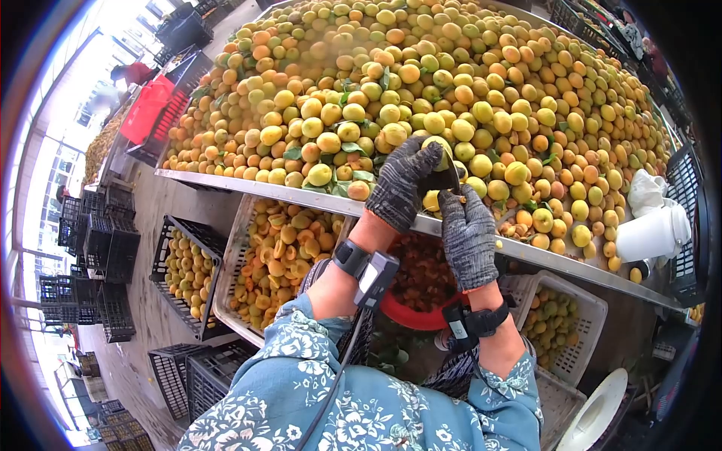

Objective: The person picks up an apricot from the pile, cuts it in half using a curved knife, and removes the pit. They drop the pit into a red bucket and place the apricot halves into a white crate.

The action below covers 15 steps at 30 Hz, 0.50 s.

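1. Background, upper and far left: stacked black crates (pixel 111 244) stand on a grey floor, and a red container (pixel 148 109) lies beyond the left fingers.
2. Surface (pixel 263 190), metal-edged: it bears a broad heap of yellow, green and orange fruits (pixel 361 90), some with leaves, beyond both sets of fingers.
3. Left fingers (pixel 426 155), in a grey knitted glove: curled nearly closed around a yellow-green fruit (pixel 438 150), held above the near edge of the heap.
4. Right fingers (pixel 453 207), similarly gloved: drawn close together at the lower side of a dark object (pixel 444 179), which lies just below the held fruit; how far they close on it cannot be told.
5. Below the fingers: a red basin (pixel 412 318) of brownish-red pieces; to its left, a pale crate (pixel 222 293) of halved fruits.
6. Right of the right fingers: a white bucket (pixel 648 234) on its side; lower down, a pale crate of greenish fruits (pixel 550 327).
7. Wrists: a banded device (pixel 377 279) at left and another (pixel 457 323) at right, the latter's pale marking too small to read.
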Available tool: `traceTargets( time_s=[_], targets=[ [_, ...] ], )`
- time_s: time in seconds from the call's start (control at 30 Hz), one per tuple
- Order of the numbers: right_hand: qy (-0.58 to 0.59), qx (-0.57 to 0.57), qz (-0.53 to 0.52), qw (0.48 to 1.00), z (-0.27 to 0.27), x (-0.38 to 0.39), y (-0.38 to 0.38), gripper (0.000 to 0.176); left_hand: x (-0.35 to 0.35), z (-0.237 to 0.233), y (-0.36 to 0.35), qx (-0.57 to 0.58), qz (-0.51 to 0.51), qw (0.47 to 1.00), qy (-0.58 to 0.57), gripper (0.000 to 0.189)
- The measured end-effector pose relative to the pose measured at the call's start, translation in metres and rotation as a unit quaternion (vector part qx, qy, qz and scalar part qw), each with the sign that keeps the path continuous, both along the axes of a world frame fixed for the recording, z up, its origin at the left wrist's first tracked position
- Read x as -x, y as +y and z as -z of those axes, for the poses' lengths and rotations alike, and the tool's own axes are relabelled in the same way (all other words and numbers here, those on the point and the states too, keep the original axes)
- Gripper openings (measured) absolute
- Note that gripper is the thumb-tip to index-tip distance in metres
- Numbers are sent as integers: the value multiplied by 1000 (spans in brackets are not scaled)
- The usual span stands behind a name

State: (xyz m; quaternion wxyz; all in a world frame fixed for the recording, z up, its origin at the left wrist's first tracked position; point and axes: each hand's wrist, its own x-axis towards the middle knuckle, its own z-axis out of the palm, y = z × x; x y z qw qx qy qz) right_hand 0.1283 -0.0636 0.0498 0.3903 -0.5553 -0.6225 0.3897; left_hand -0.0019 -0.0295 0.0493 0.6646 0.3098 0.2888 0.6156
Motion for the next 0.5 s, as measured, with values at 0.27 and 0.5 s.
traceTargets(
  time_s=[0.27, 0.5],
  targets=[
    [78, -75, 29, 994, -4, 0, 9, 29, 0, 37, 7, -128, 9, 965, 230, 32],
    [-68, -116, -22, 991, 19, -12, 15, 23, -1, 5, 9, -114, 27, 974, 192, 25]
  ],
)
